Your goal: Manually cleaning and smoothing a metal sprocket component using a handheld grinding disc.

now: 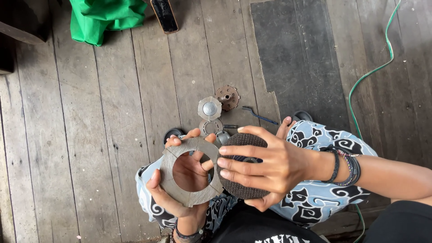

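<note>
My left hand [180,184] holds a flat grey ring plate [170,173] with a large round hole, palm showing through it. My right hand [265,166] grips a dark round abrasive disc [243,140], its fingers spread across the face, right beside the ring plate and touching its edge. Both hands hover above my knees in blue patterned trousers [324,139].
On the wooden plank floor [90,135] ahead lie a rusty round hub [227,97], a grey plate with a domed centre [209,108], a toothed ring [210,126] and a small blue tool [258,116]. A green bag [105,18], a phone [164,15], a dark mat [297,58] and a green cable [373,72] surround them.
</note>
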